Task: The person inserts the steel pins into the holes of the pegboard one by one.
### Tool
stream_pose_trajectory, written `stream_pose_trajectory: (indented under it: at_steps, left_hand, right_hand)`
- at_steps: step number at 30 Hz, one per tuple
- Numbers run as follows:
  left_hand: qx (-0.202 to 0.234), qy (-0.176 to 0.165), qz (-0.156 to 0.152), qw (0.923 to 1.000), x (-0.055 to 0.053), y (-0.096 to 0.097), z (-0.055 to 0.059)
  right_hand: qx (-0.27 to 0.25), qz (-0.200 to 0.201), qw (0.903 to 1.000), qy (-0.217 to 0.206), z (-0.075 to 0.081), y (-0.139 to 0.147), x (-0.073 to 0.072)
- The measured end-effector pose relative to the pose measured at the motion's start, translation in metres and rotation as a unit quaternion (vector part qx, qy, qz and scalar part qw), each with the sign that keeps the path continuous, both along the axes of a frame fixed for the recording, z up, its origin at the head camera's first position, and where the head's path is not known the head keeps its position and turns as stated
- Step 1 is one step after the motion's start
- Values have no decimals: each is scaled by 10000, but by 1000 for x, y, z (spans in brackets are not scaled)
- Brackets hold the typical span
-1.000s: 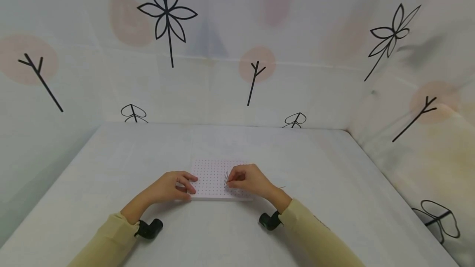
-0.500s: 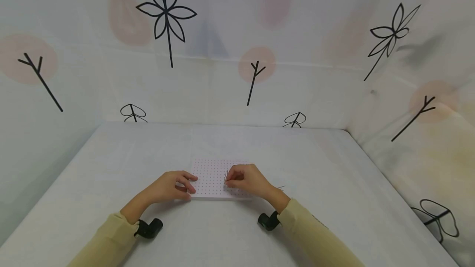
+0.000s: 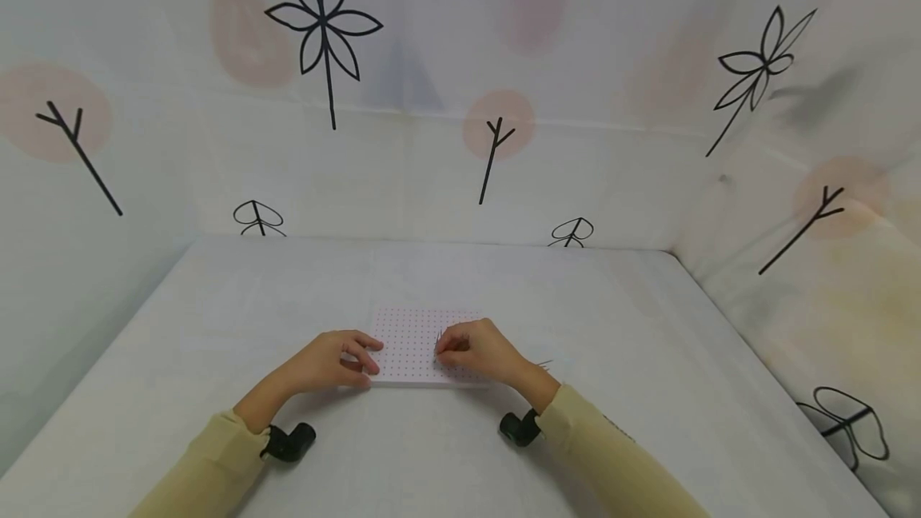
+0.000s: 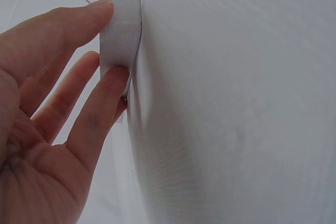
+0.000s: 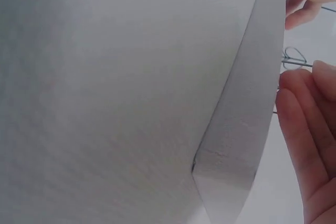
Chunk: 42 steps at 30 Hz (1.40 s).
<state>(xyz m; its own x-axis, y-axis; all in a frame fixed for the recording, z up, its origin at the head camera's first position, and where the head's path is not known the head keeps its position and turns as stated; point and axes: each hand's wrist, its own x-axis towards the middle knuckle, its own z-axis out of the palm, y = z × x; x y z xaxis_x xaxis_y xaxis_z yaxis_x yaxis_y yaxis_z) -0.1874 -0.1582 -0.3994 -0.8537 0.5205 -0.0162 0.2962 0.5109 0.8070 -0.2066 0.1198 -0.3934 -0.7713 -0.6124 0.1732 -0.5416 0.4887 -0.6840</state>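
At lower centre of the head view, a dotted white board (image 3: 407, 347), left hand (image 3: 336, 360) relaxed against its left edge, right hand (image 3: 484, 350) pinching a thin dark rod (image 5: 297, 63), dots visible only from the head, thick side (image 4: 123, 35) broad in both wrist views.

The white board (image 3: 405, 346) looks matt, sleeves (image 3: 205, 466) cloth.

- Left sleeve (image 3: 205, 466): pale khaki-yellow, matte, its cuff (image 3: 241, 432) loosely creased.
- Right sleeve (image 3: 612, 450): same colour, with a short dark line (image 3: 619, 429) along its edge, too small to make out.
- Left camera (image 3: 291, 444): black, rounded, elbow-shaped, next to the cuff.
- Right camera (image 3: 519, 428): black, similarly stubby.
- Left hand (image 3: 336, 362), right hand (image 3: 480, 350): bare.
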Motion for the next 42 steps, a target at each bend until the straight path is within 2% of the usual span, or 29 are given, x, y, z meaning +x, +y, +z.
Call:
stream_pose_trajectory:
  at_steps: [6,11,19,29,42]
  left_hand:
    - [21,11,-5,10000,0,0,0]
    - [16,11,-17,10000,0,0,0]
    - [27,-14,20,10000,1,0,0]
    - [75,0,-22,10000,-1,-1,-3]
    - [73,-9,-31,10000,-1,-1,-3]
  right_hand:
    - [115,-90,9998,122,6,2,3]
    - [24,-60,10000,-10,11,7,6]
    - [-179,-118,9998,-11,10,18,6]
    - [-193,-127,9997,59,15,33,9]
    - [-45,-332,9994,60,8,59,10]
